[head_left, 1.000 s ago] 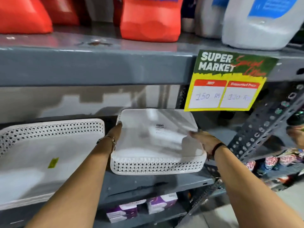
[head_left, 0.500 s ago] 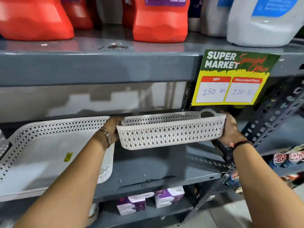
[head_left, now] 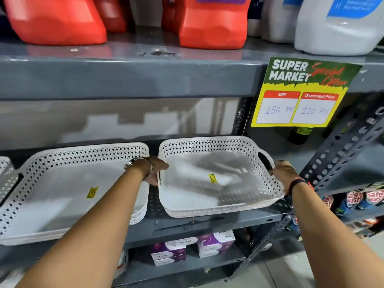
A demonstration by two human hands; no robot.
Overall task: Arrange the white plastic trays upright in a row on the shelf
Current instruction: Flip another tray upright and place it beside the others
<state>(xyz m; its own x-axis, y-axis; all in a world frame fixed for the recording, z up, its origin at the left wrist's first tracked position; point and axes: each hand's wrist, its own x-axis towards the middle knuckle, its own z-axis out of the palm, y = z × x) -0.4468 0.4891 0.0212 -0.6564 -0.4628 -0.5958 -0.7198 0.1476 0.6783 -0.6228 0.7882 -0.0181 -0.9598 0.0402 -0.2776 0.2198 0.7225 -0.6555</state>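
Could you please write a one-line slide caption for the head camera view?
Both hands, left hand and right hand, tilt a white tray on the grey shelf beside a leaning tray.

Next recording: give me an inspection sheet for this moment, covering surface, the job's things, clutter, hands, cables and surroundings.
Surface: grey metal shelf, front edge scuffed.
Job's things: right white tray leaning back, open side facing the camera, yellow sticker inside; left white tray leaning the same way beside it; the edge of a third tray at far left.
Clutter: nothing seen on this shelf.
Hands: left hand grips the right tray's left rim; right hand holds its right side by the handle.
Cables: nothing seen.
Surroundings: orange jugs and white jug above; price sign; purple and white boxes below.
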